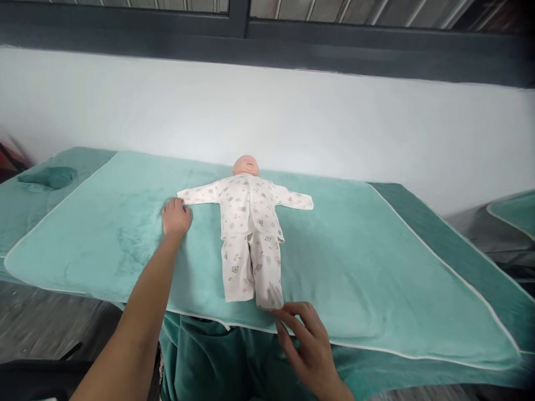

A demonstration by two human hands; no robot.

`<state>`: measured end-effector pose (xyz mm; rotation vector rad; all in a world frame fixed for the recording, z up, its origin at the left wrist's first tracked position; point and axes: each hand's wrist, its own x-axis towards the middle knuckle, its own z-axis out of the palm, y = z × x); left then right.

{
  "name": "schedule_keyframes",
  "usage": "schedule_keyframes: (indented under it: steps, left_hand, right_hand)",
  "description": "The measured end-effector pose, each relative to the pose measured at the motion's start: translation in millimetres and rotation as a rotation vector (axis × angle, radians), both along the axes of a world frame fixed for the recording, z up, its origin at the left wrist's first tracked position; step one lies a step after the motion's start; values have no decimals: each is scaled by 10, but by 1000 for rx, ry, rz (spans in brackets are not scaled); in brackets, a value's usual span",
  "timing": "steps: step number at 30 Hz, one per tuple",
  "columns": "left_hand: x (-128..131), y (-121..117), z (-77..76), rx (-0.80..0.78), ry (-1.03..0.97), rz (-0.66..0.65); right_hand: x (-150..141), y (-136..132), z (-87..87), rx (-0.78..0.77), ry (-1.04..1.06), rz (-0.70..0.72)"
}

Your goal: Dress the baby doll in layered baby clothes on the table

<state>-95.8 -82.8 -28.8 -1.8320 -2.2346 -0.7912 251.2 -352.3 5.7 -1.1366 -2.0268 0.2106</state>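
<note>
A baby doll (246, 165) lies on its back on a light green plush cover (359, 267). It wears a white printed top (249, 206) with its sleeves spread to both sides, and matching white trousers (238, 267). My left hand (176, 216) rests on the cover by the cuff of the sleeve on the left, fingers laid forward and not gripping. At the hem of the trouser leg on the right, the fingertips of my right hand (307, 342) touch the cloth, thumb apart from the fingers. The doll's hands and feet do not show.
Behind the bed rises a white wall (267, 117) below a dark window frame (234, 33). A green pillow-like patch with a dark hollow (48, 177) is at the far left. Darker green cloth (217, 356) hangs over the front edge. Another green-covered surface (516, 211) stands at the right.
</note>
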Motion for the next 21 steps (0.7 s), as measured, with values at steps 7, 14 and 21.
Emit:
schedule_keyframes:
  steps: [7, 14, 21]
  left_hand:
    - [9, -4, 19, -10, -10, 8]
    - [9, -8, 34, -5, 15, 13]
    - [16, -1, 50, -17, 14, 14]
  right_hand:
    - [-451, 295, 131, -17, -199, -8]
    - [-615, 348, 117, -6, -155, 95]
    - [-658, 214, 76, -46, -92, 110]
